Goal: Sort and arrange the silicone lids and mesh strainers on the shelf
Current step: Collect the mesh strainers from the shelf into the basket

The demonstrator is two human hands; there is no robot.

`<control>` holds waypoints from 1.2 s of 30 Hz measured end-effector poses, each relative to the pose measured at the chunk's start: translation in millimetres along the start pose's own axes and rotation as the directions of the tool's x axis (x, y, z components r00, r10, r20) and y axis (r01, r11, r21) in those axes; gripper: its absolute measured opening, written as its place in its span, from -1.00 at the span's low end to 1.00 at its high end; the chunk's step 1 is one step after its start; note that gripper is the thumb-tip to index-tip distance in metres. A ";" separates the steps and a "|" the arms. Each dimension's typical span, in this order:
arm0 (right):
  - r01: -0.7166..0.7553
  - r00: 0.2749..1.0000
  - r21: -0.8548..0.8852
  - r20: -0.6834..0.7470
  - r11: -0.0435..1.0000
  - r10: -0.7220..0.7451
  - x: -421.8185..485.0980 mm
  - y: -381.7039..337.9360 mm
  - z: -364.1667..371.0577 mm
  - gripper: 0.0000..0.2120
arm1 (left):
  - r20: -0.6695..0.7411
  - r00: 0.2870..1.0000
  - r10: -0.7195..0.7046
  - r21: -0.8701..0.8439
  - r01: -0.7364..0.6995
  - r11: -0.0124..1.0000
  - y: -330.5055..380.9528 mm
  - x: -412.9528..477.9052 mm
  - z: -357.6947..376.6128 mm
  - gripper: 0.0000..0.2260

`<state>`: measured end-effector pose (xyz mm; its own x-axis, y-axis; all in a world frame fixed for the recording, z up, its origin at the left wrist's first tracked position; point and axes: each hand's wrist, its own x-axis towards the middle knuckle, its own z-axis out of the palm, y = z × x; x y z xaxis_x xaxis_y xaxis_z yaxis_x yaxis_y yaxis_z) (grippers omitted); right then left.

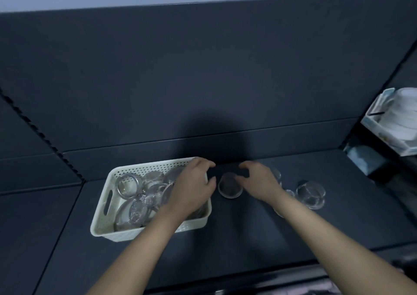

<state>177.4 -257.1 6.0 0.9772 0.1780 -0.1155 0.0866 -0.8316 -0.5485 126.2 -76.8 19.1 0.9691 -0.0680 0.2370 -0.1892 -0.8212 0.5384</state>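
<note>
1. While both bare forearms reach in over the dark shelf [248,231], the white perforated basket [144,166] sits on it, long side running away from the person.
2. Inside the basket lies a loose heap of metal mesh strainers [129,185] and clear lids [137,211], overlapping one another.
3. The left hand [191,186] hovers over the basket's far right corner with its fingers curled and the thumb spread to the right. Blur hides whether it grips the rim or anything inside.
4. Just beside the basket's right wall, a small round piece [230,187] with a pale rim and dark middle stands on the shelf. Whether it is a lid or a strainer cannot be told.
5. The right hand [259,182] arches over that piece from the side away from the basket, fingers bent and a little apart, thumb close to its rim. Whether they pinch it cannot be told.
6. Farther right of the basket, beyond the right wrist, a clear domed lid [311,194] rests on the shelf. More clear pieces show partly behind the forearm.
7. Well away to the basket's right, a pale box [374,105] holds a stack of white round things [404,112].
</note>
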 end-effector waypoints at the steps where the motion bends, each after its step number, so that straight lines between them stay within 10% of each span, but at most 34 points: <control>1: -0.016 1.000 -0.027 0.009 0.999 0.016 1.1 11.3 -2.5 -0.57 | 0.035 0.999 0.015 0.002 -0.015 1.000 4.6 3.2 6.5 -0.68; 12: -0.044 0.987 -0.184 0.146 0.982 0.072 23.4 93.0 -17.0 -0.37 | 0.411 0.905 -0.112 0.246 0.008 0.969 28.4 50.2 76.9 -0.62; 20: -0.011 0.999 -0.058 0.049 0.998 0.014 30.1 97.6 -20.8 -0.42 | 0.393 0.888 -0.240 0.440 0.048 0.897 17.1 59.9 113.2 -0.62; 27: -0.021 0.977 0.124 -0.209 0.992 0.047 6.7 125.6 -76.5 -0.42 | 0.284 0.943 -0.175 0.082 0.158 0.984 54.4 60.1 105.6 -0.49; 36: -0.121 0.981 0.088 -0.138 0.989 0.133 -26.6 161.5 -74.4 -0.39 | 0.428 0.896 0.116 -0.064 -0.098 0.993 106.5 47.6 145.0 -0.42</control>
<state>179.8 -435.3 -18.0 0.9974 -0.0084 -0.0720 -0.0501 -0.7973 -0.6015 175.1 -249.7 -29.6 0.9142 -0.3990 -0.0714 -0.2933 -0.7727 0.5630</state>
